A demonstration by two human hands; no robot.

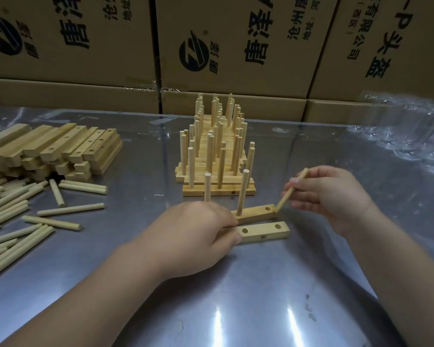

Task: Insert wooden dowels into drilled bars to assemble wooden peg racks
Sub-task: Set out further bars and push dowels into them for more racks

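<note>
My left hand (198, 229) presses down on the left end of a drilled bar (257, 212) that lies on the table. Two dowels stand upright in that bar (243, 192), and one hole near its right end is free. My right hand (328, 194) pinches a dowel (292, 190) held at a slant, its lower tip right at the bar's right end beside the free hole. A second drilled bar (263, 232) with no dowels in it lies just in front, partly under my left fingers.
Finished peg racks (216, 151) are stacked behind the bars. A pile of drilled bars (55, 149) sits at the left, with loose dowels (23, 214) spread in front of it. Cardboard boxes (223, 46) line the back. Crumpled clear plastic (406, 131) lies at the right.
</note>
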